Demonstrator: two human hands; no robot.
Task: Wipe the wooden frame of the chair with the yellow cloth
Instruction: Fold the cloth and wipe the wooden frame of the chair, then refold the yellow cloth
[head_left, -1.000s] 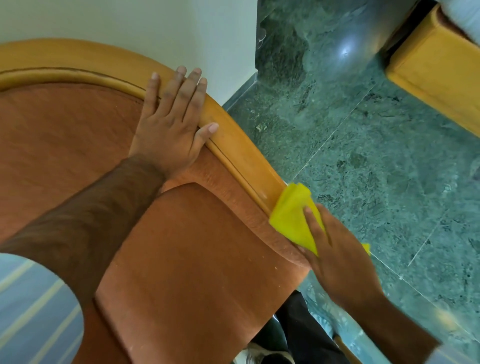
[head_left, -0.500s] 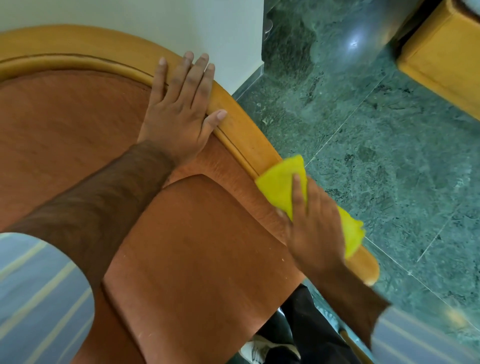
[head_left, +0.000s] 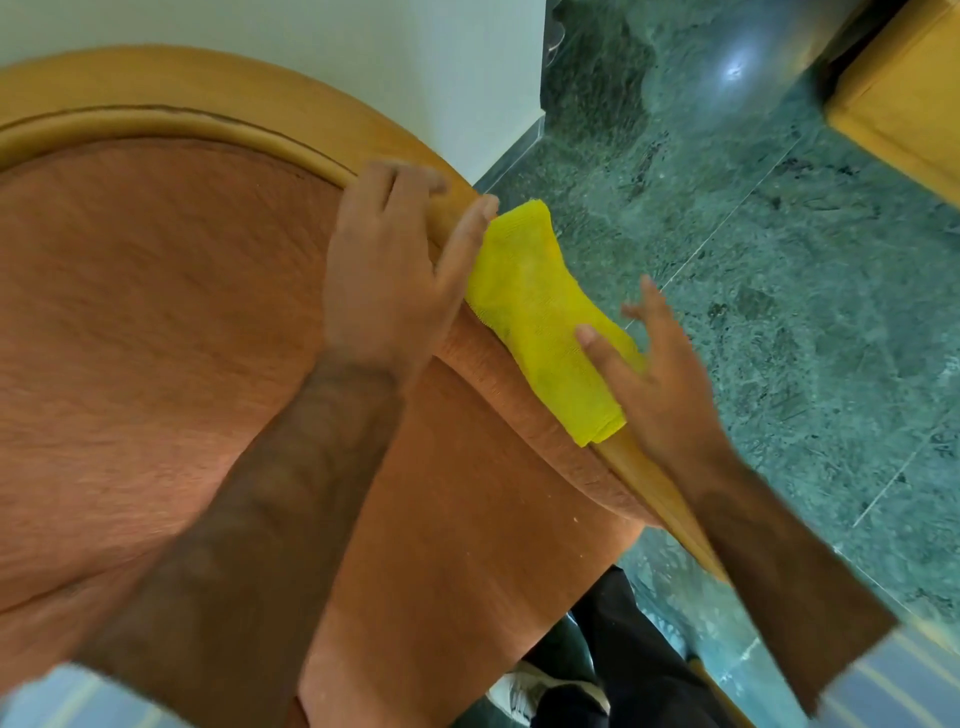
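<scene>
The chair has a curved light wooden frame (head_left: 208, 98) around orange-brown upholstery (head_left: 156, 312). The yellow cloth (head_left: 540, 312) lies folded over the frame's right arm. My left hand (head_left: 389, 280) rests on the frame just left of the cloth, its thumb touching the cloth's upper edge. My right hand (head_left: 654, 379) is spread flat, fingers apart, with the fingertips on the cloth's lower right part and not gripping it. The frame under the cloth is hidden; more of the wooden arm (head_left: 654, 499) shows below it.
A white wall (head_left: 415, 62) stands behind the chair. Green marble floor (head_left: 779, 312) spreads to the right. A yellow wooden piece of furniture (head_left: 904, 104) sits at the top right. My dark trouser leg and shoe (head_left: 561, 686) show below the seat.
The cloth slid up the arm toward my left hand and now lies longer along the frame. My right hand opened and drew back to the cloth's lower end. My left hand shifted right.
</scene>
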